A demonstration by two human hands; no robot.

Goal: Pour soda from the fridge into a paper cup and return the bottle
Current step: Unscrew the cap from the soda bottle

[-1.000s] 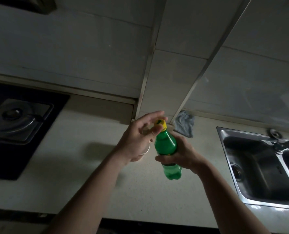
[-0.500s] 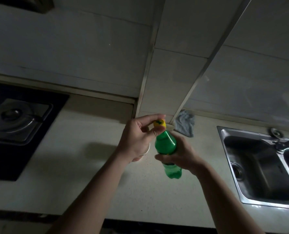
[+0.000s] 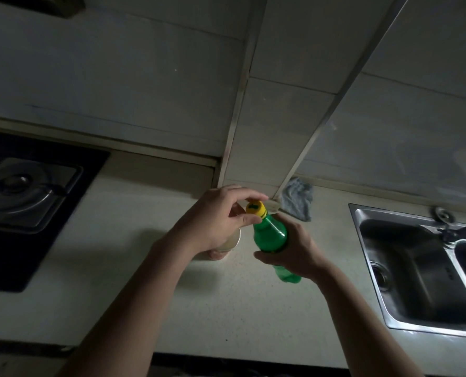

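A green soda bottle (image 3: 270, 235) with a yellow cap (image 3: 255, 208) is held above the pale counter (image 3: 144, 281), tilted with its neck toward the upper left. My right hand (image 3: 294, 248) grips the bottle round its middle. My left hand (image 3: 218, 219) pinches the cap between thumb and fingers. A white paper cup (image 3: 227, 247) stands on the counter just below my left hand, mostly hidden by it.
A black gas hob (image 3: 27, 202) lies at the left. A steel double sink (image 3: 416, 270) with a tap (image 3: 460, 229) is at the right. A grey cloth (image 3: 298, 198) sits by the tiled wall behind the bottle.
My left hand's fingers have turned round the cap, so the cap's top now faces the camera more. The bottle and my right hand stay nearly where they were.
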